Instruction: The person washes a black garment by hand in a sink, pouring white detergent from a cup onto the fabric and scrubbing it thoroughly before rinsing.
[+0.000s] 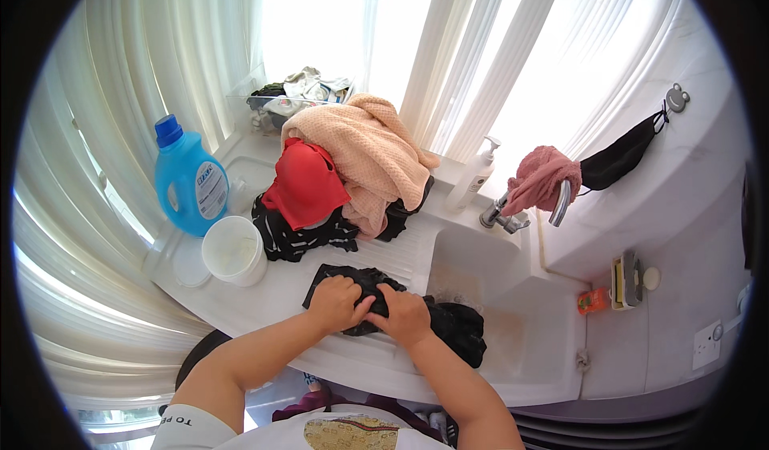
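Observation:
A wet-looking black garment lies bunched across the ribbed washboard, its right end hanging over the sink's edge. My left hand is closed on its left part, knuckles up. Close beside it, my right hand grips the cloth too, and the two thumbs nearly meet. The fingertips of both hands are hidden in the folds. Behind my hands rests a pile with a red bra, a peach waffle-textured towel and a black-and-white patterned cloth.
Left stand a white tub and a blue detergent bottle. The white sink is at right, below a faucet draped with a pink cloth. A pump bottle stands behind. A black mask hangs from a wall hook.

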The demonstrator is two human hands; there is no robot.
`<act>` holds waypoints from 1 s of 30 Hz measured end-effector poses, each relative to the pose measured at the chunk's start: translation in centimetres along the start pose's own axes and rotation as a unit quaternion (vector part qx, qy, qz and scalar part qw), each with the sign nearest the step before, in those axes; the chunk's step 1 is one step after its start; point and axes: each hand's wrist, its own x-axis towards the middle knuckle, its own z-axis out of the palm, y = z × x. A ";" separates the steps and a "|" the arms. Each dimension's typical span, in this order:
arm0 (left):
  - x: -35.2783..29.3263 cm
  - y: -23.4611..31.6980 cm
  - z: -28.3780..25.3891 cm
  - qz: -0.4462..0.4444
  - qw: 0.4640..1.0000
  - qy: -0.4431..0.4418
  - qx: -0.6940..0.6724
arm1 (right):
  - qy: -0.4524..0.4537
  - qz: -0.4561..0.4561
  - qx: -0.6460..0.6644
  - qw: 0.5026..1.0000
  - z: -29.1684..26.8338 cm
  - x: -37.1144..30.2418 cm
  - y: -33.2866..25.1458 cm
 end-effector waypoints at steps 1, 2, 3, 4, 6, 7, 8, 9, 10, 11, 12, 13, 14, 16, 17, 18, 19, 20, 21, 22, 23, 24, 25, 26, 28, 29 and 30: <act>2.4 -0.6 -0.1 -0.045 0.999 0.024 -0.013 | 0.032 0.041 -0.002 0.999 -1.0 2.4 0.3; 3.9 -0.8 -0.1 -0.086 0.995 0.047 -0.031 | 0.065 0.087 -0.007 0.994 -1.8 3.5 0.6; 3.9 -0.8 -0.1 -0.080 0.997 0.011 0.001 | 0.049 0.083 -0.038 0.995 -1.6 3.3 0.7; 3.9 -1.2 0.2 -0.077 0.996 -0.027 0.033 | 0.030 0.079 -0.068 0.994 -1.5 3.4 0.6; 2.8 -1.9 -0.4 -0.082 0.987 -0.134 -0.017 | -0.129 0.093 0.009 0.987 -2.2 2.3 0.2; 1.6 -1.4 -1.6 -0.052 0.989 -0.129 -0.053 | -0.088 0.029 0.051 0.994 -2.6 0.7 -0.5; 0.2 -0.3 -3.2 -0.023 0.988 -0.125 -0.088 | -0.047 -0.033 0.093 0.994 -2.7 -1.7 -1.4; -2.0 0.8 -3.7 0.013 0.993 -0.087 -0.075 | -0.011 -0.061 0.047 0.997 -3.2 -3.8 -2.8; -3.7 1.7 -3.8 0.051 0.996 -0.043 -0.057 | 0.028 -0.095 -0.002 0.995 -3.2 -5.2 -4.1; -4.1 1.8 -2.9 0.095 0.994 -0.030 -0.035 | 0.081 -0.125 -0.036 0.988 -1.2 -5.5 -3.8; -4.5 1.6 -1.9 0.132 0.991 -0.021 -0.010 | 0.129 -0.157 -0.062 0.977 1.1 -5.4 -3.1; -2.3 1.0 -1.1 0.105 0.994 0.007 -0.016 | 0.132 -0.139 -0.026 0.981 0.8 -2.2 -2.4; -0.1 0.0 -0.4 0.027 0.999 0.009 -0.026 | 0.109 -0.102 0.021 0.989 0.3 0.9 -1.7; 3.8 -1.5 1.2 -0.159 0.982 -0.016 -0.097 | 0.090 0.037 0.126 0.987 -0.2 4.5 -0.1; 5.1 -1.8 1.6 -0.185 0.977 0.056 -0.095 | 0.116 0.073 0.097 0.986 -1.0 5.7 0.1; 5.5 -2.5 2.0 -0.190 0.978 0.071 -0.040 | 0.104 0.135 0.102 0.980 -0.8 6.2 0.6; 5.3 -2.2 1.4 -0.199 0.979 -0.026 -0.042 | -0.006 0.145 0.106 0.984 -1.3 5.8 0.9; 5.0 -2.2 0.4 -0.207 0.969 -0.126 -0.042 | -0.119 0.156 0.112 0.974 -1.8 5.5 0.8; 3.5 -1.7 -0.8 -0.141 0.979 -0.139 -0.039 | -0.158 0.119 0.118 0.973 -2.3 3.7 -0.2; 1.4 -0.9 -2.0 -0.074 0.985 -0.150 -0.036 | -0.126 0.046 0.103 0.986 -3.1 1.4 -1.5; -0.9 0.0 -3.0 -0.027 0.993 -0.099 -0.051 | -0.046 -0.043 0.076 0.995 -3.2 -1.0 -2.4; -2.7 0.9 -3.3 0.023 0.996 -0.045 -0.068 | 0.039 -0.106 0.050 0.992 -2.7 -3.0 -3.1; -3.7 1.3 -2.8 0.047 0.996 -0.045 -0.055 | 0.061 -0.126 0.005 0.990 -1.2 -4.6 -3.3; -4.1 1.9 -2.8 0.068 0.996 -0.046 -0.042 | 0.082 -0.146 -0.037 0.985 -0.3 -5.3 -3.4; -0.8 0.0 -1.1 0.018 0.999 -0.029 -0.038 | 0.033 -0.121 0.018 0.992 0.9 -1.1 -0.7; 0.8 -1.1 0.2 -0.035 0.998 0.011 -0.049 | 0.006 -0.066 0.039 0.997 0.0 1.3 -0.4; 3.0 -1.6 0.5 -0.092 0.994 -0.043 -0.039 | 0.031 -0.062 0.024 0.997 -0.2 3.0 0.8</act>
